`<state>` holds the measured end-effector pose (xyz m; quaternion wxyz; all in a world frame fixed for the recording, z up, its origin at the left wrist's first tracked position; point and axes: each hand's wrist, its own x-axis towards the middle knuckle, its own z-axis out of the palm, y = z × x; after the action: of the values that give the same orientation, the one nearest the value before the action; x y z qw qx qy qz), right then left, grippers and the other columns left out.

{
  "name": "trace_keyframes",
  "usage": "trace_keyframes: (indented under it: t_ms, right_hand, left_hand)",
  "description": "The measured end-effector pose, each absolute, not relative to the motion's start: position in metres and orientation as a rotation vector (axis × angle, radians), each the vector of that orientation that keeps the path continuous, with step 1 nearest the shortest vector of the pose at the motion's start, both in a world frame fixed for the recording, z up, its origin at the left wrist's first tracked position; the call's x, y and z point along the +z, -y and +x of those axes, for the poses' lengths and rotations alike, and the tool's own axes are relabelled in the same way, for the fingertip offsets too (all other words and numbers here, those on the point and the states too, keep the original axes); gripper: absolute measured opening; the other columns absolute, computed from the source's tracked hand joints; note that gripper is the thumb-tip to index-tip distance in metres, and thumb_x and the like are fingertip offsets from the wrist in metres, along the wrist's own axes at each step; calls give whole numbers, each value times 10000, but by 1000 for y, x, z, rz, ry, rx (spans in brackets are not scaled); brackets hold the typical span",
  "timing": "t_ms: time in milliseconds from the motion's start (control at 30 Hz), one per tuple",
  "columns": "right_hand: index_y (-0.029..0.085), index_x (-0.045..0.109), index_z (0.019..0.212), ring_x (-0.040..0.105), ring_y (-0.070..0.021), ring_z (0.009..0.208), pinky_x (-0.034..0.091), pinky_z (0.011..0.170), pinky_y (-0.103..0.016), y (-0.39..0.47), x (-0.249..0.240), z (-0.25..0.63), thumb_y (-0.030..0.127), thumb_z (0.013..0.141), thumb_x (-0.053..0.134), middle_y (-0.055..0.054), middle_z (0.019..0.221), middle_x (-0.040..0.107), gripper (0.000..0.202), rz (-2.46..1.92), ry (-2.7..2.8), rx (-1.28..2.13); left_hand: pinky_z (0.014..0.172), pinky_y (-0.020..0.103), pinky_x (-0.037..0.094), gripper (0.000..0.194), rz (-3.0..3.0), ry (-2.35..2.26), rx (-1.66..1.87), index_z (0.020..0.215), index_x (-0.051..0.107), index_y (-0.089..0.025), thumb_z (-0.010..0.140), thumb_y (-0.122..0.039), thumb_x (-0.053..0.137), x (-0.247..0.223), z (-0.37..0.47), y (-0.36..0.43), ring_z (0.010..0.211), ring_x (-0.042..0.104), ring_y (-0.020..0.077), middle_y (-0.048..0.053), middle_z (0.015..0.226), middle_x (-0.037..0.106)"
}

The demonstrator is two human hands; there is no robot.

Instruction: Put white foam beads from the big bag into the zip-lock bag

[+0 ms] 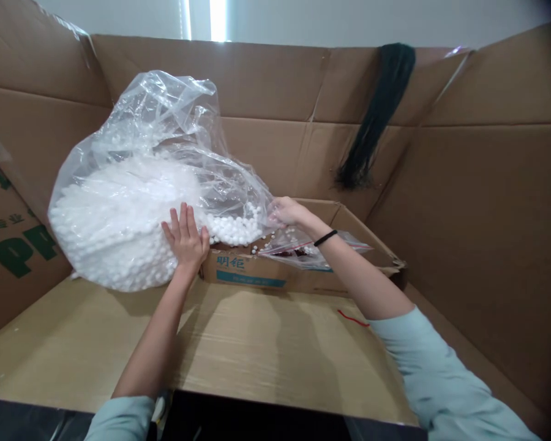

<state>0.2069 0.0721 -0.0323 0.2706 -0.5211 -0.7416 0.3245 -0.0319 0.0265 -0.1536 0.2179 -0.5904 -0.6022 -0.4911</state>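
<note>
A large clear plastic bag full of small white balls leans at the left, its mouth over a low cardboard box. My left hand lies flat against the bag's right side with its fingers spread. White balls lie in the bag's mouth, and a few are scattered beside it in the box. My right hand pinches the edge of the bag's mouth above the box. Under my right wrist, a clear zip bag with dark red and white contents rests on the box.
Tall cardboard walls enclose the table at the back and sides. A bundle of dark green strands hangs over the back wall at the right. A short red strand lies on the table in front of the box.
</note>
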Motion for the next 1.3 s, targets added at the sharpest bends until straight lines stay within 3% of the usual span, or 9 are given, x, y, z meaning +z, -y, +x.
trace_keyframes:
  t_ms: [167,267,433,567,667,833,1100,1200,1300]
  right_hand:
    - [122,575,823,451,-66,502,320,438,-180,-69,-34,205,52,621,588,25,608,524,213,-1483,1995,691]
    - [112,588,861,462,-62,513,340,449,-176,-68,-35,204,44,638,586,11,654,553,233,-1483,2014,661]
    - [123,601,878,473,-66,476,348,433,-177,-61,-33,194,10,644,552,2,636,595,264,-1507,2036,665]
    - [130,587,822,514,-72,501,392,451,-164,-61,-34,186,42,730,512,-22,662,623,148,-1523,1993,699]
    - [120,574,809,528,-68,493,418,473,-169,-64,-41,182,66,795,463,-50,713,652,125,-1527,1967,693]
    - [119,547,921,625,-106,601,445,492,-167,-64,-57,177,105,878,374,-110,866,689,179,-1556,1951,685]
    - [96,550,963,650,-175,611,419,475,-208,-45,-56,182,59,791,466,-191,979,670,196,-1637,2059,547]
    - [103,529,1053,641,-157,567,420,458,-205,-46,-54,187,76,804,432,-167,986,673,268,-1638,2072,536]
    - [118,487,1151,648,-163,582,443,483,-215,-50,-54,190,89,811,426,-149,986,681,347,-1626,2077,510]
  left_hand:
    - [1127,498,70,480,-1626,1561,-1395,1135,601,-135,798,-419,412,-185,-50,-33,1314,351,305,173,1227,583]
    - [1113,504,116,381,-1719,1561,-1291,1011,657,-176,790,-404,445,-190,-54,-28,1255,420,310,138,1143,630]
    - [1130,506,34,440,-1830,1525,-1148,1259,543,-303,841,-367,424,-166,-40,-14,1381,211,288,23,1418,430]
    - [1123,538,28,429,-1808,1653,-1089,1284,512,-348,867,-305,418,-149,-25,-10,1414,67,302,0,1508,263]
    - [1116,555,49,400,-1724,1729,-1115,1229,567,-327,864,-260,419,-145,-16,-14,1409,51,322,29,1493,280]
    - [1092,539,146,349,-1589,1823,-1062,1128,614,-238,826,-211,441,-136,-6,-15,1342,223,332,98,1356,418]
    - [876,526,375,339,-1974,1786,-545,1052,632,-154,832,-210,380,-109,-1,23,1160,430,370,174,1189,577]
    - [868,472,417,329,-2070,1687,-630,951,652,-151,858,-229,347,-87,12,38,1155,480,324,157,1166,600]
    - [967,450,371,320,-2017,1496,-844,1090,599,-170,846,-245,408,-56,31,41,1159,496,281,126,1170,595]
